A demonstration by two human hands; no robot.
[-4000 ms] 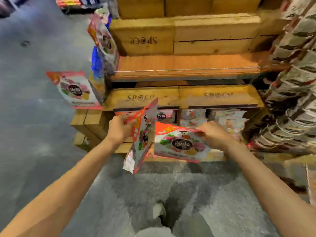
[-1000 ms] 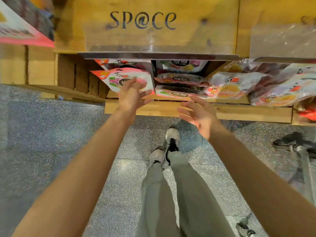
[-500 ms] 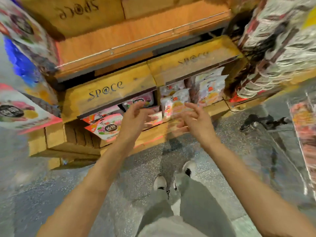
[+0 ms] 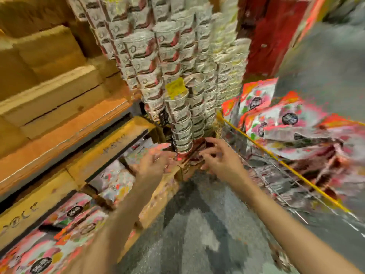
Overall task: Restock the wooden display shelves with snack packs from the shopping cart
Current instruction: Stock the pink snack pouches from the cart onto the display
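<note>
Although the head view is smeared, we see both hands empty: our left hand (image 4: pixel 153 165) and right hand (image 4: pixel 221 159) hang with loosely spread grips beside the shopping cart (image 4: pixel 280 165), where the snack packs (image 4: pixel 286 119) lie heaped. These look light, soft and slick, so we judge a top-edge pinch best. Half a second ago we faced the wooden shelves (image 4: pixel 83 155); now we have swung right.

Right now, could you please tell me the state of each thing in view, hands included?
left hand: empty, fingers loose, open.
right hand: empty, fingers spread, open.
shopping cart: piled with snack packs, to the right.
lower wooden shelf: stocked with packs lying flat beneath it.
upper wooden shelf: bare where visible.
stacked cups: tall, nested columns, upright.
</note>
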